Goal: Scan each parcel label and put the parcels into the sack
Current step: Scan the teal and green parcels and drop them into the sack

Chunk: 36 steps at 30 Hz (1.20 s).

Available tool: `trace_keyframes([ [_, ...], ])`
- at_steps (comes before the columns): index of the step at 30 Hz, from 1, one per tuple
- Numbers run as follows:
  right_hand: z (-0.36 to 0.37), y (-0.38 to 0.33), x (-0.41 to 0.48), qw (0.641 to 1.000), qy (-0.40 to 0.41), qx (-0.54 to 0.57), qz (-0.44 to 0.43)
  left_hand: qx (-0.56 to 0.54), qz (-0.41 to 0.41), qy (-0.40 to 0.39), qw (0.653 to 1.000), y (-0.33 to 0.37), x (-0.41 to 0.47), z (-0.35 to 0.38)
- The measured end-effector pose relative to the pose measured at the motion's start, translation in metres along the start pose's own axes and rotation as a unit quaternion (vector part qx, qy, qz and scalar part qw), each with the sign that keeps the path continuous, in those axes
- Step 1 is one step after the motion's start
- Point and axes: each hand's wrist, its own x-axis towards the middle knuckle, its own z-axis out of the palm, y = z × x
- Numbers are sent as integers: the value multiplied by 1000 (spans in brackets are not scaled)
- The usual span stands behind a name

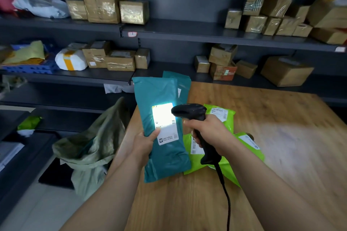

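**Inspector:** State the hands.

**Operator:** My left hand (145, 141) grips the lower edge of the teal parcel (165, 155), holding it upright with the thumb on the corner of its label (167, 129). My right hand (208, 131) is wrapped around the grip of the scanner (189, 112), whose nose sits just right of that label.

**Inspector:** Hazards?

**Operator:** Three, in my judgement. The beam whitens the glossy upper label, so glare could spoil the read. My thumb may cover some print. The mailer is a smooth, soft plastic film held at one edge, so it could sag or slip.

**Inspector:** Anything else?

**Operator:** The cable (224, 187) hangs from under my right hand across the green parcels (223, 167), which are slick, flat and overlapping. A tug could slide them along the wooden table (272, 137).

**Inspector:** The sack?

**Operator:** The sack (90, 148) is below and left of my left hand, off the table edge. It is coarse woven cloth, and its mouth is slumped and crumpled, so a dropped parcel might catch on the rim.
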Motion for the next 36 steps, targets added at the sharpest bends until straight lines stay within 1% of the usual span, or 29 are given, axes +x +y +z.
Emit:
trace_keyframes([
  [4, -2, -2, -6, 1000, 1, -6, 2, -3, 2, 17, 1000, -4, 3, -1],
  [13, -8, -6, -16, 1000, 4, -17, 11, -8, -5, 28, 1000, -11, 7, -8],
  [19, -9, -6, -20, 999, 0, -36, 10, -19, -12, 24, 999, -11, 4, -10],
  [27, -5, -6, -21, 1000, 18, -15, -2, -22, -32, 6, 999, -7, -2, -14],
  [30, 6, -7, -15, 1000, 18, -14, -7, -28, -25, -6, 999, -1, -8, -24],
  [32, 21, -7, -8, 1000, 17, 4, -10, -21, -8, 3, 1000, 4, -11, -38],
  [36, 65, -12, 4, 999, -11, 33, -3, 2, 1, 60, 998, 17, -18, -82],
])
